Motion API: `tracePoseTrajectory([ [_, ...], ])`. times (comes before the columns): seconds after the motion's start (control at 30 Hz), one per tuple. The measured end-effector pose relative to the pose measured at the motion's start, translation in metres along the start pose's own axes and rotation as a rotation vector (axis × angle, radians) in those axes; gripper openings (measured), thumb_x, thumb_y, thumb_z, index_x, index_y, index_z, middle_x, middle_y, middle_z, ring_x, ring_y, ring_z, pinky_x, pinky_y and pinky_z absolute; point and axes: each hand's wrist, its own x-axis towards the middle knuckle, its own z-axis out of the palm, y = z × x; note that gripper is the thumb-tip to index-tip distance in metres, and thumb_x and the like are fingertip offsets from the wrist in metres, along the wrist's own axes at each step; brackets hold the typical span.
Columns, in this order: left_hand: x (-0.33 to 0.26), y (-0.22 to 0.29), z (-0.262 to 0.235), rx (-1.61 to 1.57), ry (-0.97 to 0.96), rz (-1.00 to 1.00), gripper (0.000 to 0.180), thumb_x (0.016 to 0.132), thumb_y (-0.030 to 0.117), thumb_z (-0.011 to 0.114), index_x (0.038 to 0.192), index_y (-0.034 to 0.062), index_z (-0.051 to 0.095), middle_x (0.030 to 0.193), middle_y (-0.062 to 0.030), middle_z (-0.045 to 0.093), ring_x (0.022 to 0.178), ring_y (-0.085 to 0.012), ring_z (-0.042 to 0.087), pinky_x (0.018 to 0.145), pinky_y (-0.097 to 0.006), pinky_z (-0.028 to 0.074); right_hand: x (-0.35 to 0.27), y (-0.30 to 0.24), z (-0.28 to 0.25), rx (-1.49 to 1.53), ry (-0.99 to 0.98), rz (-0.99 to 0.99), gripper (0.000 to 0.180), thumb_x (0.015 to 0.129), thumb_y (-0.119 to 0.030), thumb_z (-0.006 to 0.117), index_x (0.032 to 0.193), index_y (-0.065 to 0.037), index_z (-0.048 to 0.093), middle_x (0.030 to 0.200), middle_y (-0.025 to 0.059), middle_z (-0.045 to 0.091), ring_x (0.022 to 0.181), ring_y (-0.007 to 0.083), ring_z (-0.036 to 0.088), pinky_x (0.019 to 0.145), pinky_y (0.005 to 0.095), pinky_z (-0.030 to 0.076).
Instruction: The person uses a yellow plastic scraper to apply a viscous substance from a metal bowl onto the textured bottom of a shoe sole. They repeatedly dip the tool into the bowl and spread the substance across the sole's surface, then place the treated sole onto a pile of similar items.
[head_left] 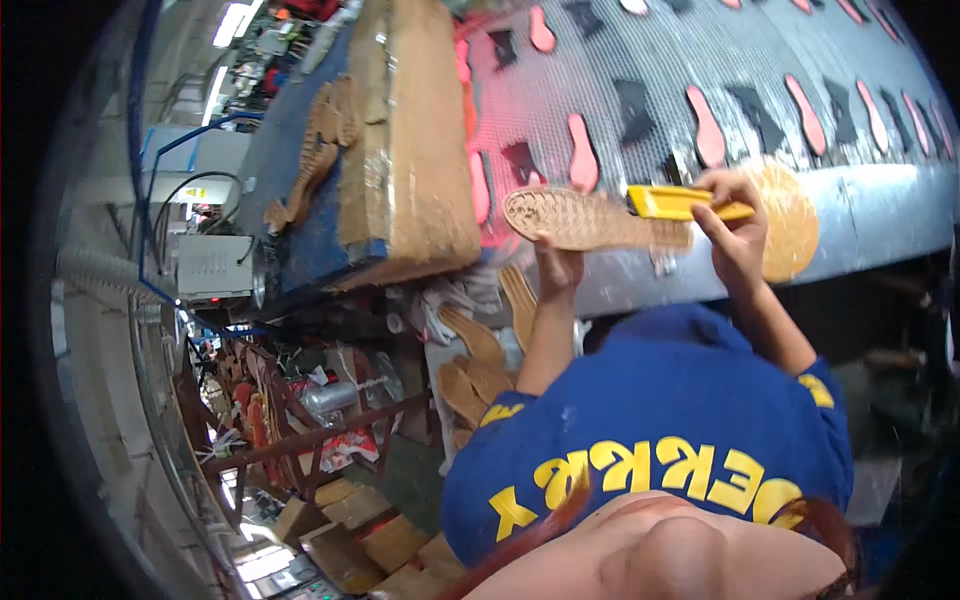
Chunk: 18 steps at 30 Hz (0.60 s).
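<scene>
Brush bristles [672, 235] behind tan sole [590, 220]

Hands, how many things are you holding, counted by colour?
Tan: 1, the shoe sole in the left hand
Yellow: 1, the tool in the right hand
Total: 2

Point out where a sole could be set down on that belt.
Bare mesh lies between the pink insoles and black pieces; the grey ledge right of the round pad is free. Crowded: cardboard at left, and where left hand holds the sole and right hand the yellow tool.
</scene>
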Motion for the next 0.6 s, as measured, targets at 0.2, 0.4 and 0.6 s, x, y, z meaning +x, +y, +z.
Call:
tracePoseTrajectory([
  [0.2, 0.062, 0.010, -0.086, -0.637, -0.197, -0.605, 0.078, 0.087, 0.064, 0.043, 0.132, 0.0007, 0.048, 0.123, -0.0227, 0.052, 0.097, -0.0322, 0.059, 0.077, -0.044, 0.055, 0.012, 0.011, -0.007, 0.527, 0.177, 0.520, 0.029, 0.091, -0.011, 0.062, 0.117, -0.001, 0.055, 0.108, 0.0123, 0.060, 0.093, 0.0186, 0.063, 0.082, 0.0298, 0.055],
  [0.4, 0.041, -0.022, -0.103, -0.837, 0.081, -0.607, 0.072, 0.085, 0.042, 0.061, 0.137, -0.0042, 0.042, 0.120, -0.0227, 0.050, 0.099, -0.0285, 0.057, 0.093, -0.046, 0.048, -0.001, 0.033, -0.009, 0.706, 0.191, 0.742, 0.026, 0.090, -0.011, 0.063, 0.115, -0.005, 0.058, 0.107, 0.0078, 0.061, 0.093, 0.0153, 0.060, 0.083, 0.0277, 0.053],
  [0.6, 0.029, -0.027, -0.122, -0.781, 0.131, -0.646, 0.080, 0.092, 0.058, 0.029, 0.141, -0.0057, 0.034, 0.134, -0.0349, 0.041, 0.121, -0.0474, 0.046, 0.099, -0.057, 0.044, -0.007, 0.040, -0.009, 0.701, 0.191, 0.780, 0.026, 0.089, -0.009, 0.063, 0.115, -0.007, 0.058, 0.106, 0.0069, 0.061, 0.093, 0.0152, 0.061, 0.078, 0.0276, 0.053],
])
